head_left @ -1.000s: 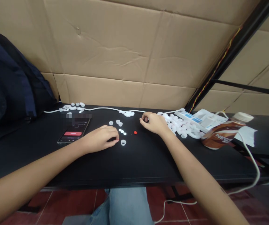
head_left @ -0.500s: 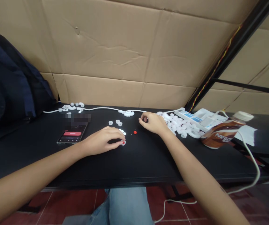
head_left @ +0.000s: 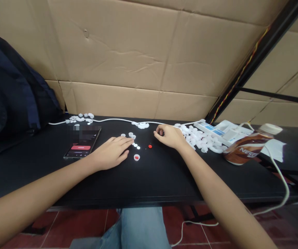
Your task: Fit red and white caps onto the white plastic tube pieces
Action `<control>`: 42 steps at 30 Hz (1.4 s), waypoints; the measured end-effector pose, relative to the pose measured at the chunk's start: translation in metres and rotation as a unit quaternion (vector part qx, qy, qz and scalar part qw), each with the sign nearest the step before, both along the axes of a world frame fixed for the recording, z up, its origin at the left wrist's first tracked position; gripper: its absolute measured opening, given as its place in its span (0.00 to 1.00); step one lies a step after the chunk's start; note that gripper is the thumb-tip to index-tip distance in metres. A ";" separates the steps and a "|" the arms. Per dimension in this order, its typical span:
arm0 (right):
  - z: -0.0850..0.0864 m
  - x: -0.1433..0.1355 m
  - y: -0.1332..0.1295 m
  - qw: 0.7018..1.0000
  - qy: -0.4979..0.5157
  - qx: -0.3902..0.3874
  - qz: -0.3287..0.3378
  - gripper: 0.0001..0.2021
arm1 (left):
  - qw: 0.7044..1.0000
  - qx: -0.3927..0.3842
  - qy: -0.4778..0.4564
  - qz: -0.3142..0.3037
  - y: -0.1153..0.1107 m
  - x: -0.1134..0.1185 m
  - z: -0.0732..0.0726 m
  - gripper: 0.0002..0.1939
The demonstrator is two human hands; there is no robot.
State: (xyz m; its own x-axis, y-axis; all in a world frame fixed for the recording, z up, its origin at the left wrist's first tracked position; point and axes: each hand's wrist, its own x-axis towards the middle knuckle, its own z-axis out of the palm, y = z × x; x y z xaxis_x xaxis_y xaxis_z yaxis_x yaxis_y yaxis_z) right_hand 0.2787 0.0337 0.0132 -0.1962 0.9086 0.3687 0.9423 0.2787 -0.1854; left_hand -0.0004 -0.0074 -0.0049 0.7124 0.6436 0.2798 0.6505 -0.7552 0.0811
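Observation:
My left hand (head_left: pixel 113 152) lies open over the black table, palm down, its fingertips beside the small white discs (head_left: pixel 135 145) and translucent caps (head_left: pixel 131 134). Just right of its thumb sits a clear cap with a red piece inside (head_left: pixel 136 157). A separate red piece (head_left: pixel 150 146) rests between the hands. My right hand (head_left: pixel 170 135) is curled, thumb and index finger bent toward each other, left of a pile of white caps (head_left: pixel 199 137); whether anything is in its fingers is too small to tell.
A phone (head_left: pixel 82 143) lies left of my left hand. On the right stand a tilted brown bottle (head_left: pixel 250 145) and a white-blue package (head_left: pixel 217 131). A white cable (head_left: pixel 112 120) runs along the back; a dark backpack (head_left: pixel 14 83) is at left.
My left hand has drawn back left and up from the cap with the red piece, its thumb now apart from it. My right hand has stayed in place.

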 end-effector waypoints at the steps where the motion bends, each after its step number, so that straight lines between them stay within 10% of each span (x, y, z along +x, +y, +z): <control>1: 0.000 0.000 0.000 1.000 -0.001 -0.001 0.000 0.11 | 1.000 0.000 0.007 0.002 0.001 0.000 0.000 0.21; 14: -0.002 0.001 0.002 1.000 -0.002 -0.004 0.001 0.11 | 0.994 -0.045 -0.088 -0.046 0.004 0.002 0.005 0.04; 27: 0.000 -0.001 -0.001 1.000 0.000 -0.010 0.005 0.11 | 0.969 -0.093 -0.154 -0.166 -0.007 0.008 0.007 0.12; 42: -0.002 0.000 0.001 1.000 0.009 -0.017 0.012 0.12 | 0.997 0.064 0.027 -0.028 0.000 -0.004 0.019 0.09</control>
